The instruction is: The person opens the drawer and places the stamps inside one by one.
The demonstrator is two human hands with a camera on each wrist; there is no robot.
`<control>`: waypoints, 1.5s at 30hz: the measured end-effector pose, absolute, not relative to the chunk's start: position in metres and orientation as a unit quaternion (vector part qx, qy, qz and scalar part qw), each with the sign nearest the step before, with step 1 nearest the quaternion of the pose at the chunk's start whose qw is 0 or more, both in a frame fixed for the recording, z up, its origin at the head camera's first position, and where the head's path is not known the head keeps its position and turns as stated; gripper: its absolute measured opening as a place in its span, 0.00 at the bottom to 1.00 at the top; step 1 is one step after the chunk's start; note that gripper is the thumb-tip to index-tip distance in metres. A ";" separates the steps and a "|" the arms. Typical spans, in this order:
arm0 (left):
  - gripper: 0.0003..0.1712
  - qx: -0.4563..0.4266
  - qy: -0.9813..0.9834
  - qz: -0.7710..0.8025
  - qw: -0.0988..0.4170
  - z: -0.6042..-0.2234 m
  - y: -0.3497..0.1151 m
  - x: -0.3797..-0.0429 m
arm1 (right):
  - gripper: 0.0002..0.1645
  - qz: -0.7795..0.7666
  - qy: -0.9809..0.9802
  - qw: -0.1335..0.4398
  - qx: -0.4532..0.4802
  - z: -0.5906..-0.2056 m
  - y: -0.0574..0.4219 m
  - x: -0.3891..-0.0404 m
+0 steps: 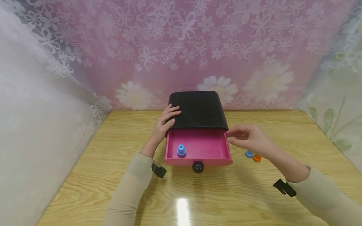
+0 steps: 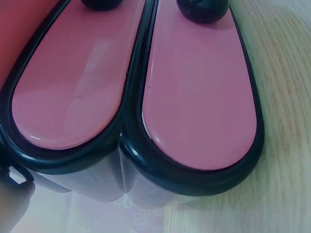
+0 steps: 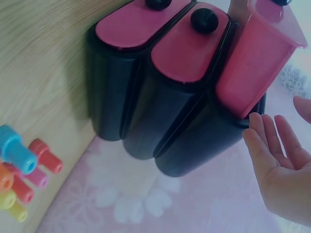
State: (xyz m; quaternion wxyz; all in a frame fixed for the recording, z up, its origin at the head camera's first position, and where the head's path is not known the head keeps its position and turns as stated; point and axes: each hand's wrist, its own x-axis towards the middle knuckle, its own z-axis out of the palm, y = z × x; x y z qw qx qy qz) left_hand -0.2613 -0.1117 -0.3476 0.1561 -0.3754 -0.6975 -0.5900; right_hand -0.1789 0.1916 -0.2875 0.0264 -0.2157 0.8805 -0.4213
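Note:
A black cabinet (image 1: 198,108) with pink drawers stands on the table, its top drawer (image 1: 207,144) pulled out. Inside that drawer, near the front left, is a blue stepped peg (image 1: 181,151). My left hand (image 1: 165,122) rests on the cabinet's upper left edge, fingers spread over the top; only part of it shows at the lower left of the left wrist view. At the drawer's right side is my right hand (image 1: 247,136), fingertips by the cabinet's front edge. In the right wrist view the right hand (image 3: 284,165) has extended fingers and holds nothing.
Right of the cabinet lie several coloured pegs, among them a blue peg (image 3: 19,153), a red peg (image 3: 46,155) and a yellow peg (image 3: 18,212). Two lower drawers (image 3: 189,53) are closed. A round black knob (image 1: 198,167) juts from the open drawer. Flowered cloth (image 1: 183,47) hangs behind.

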 end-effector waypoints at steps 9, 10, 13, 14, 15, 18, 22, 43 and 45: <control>0.18 -0.369 -0.702 -0.588 0.155 -0.333 -0.109 -0.246 | 0.20 -0.406 0.893 0.022 -0.194 -0.297 0.217 -0.177; 0.18 -0.370 -0.702 -0.588 0.155 -0.333 -0.109 -0.247 | 0.20 -0.404 0.894 0.022 -0.191 -0.298 0.220 -0.177; 0.18 -0.370 -0.702 -0.588 0.154 -0.333 -0.109 -0.247 | 0.21 -0.393 0.902 0.021 -0.178 -0.301 0.230 -0.177; 0.18 -0.371 -0.702 -0.588 0.153 -0.333 -0.109 -0.247 | 0.22 -0.389 0.904 0.020 -0.174 -0.302 0.233 -0.177; 0.19 -0.371 -0.702 -0.588 0.153 -0.333 -0.109 -0.247 | 0.22 -0.386 0.907 0.019 -0.169 -0.302 0.236 -0.176; 0.19 -0.374 -0.701 -0.589 0.152 -0.333 -0.109 -0.247 | 0.22 -0.377 0.913 0.017 -0.157 -0.305 0.244 -0.177; 0.19 -0.374 -0.700 -0.589 0.152 -0.333 -0.109 -0.248 | 0.23 -0.366 0.919 0.015 -0.148 -0.307 0.251 -0.178; 0.19 -0.369 -0.703 -0.587 0.155 -0.333 -0.109 -0.247 | 0.22 -0.338 0.932 0.001 -0.129 -0.331 0.272 -0.192; 0.19 -0.370 -0.702 -0.587 0.158 -0.333 -0.108 -0.247 | 0.23 -0.337 0.933 0.001 -0.127 -0.335 0.274 -0.193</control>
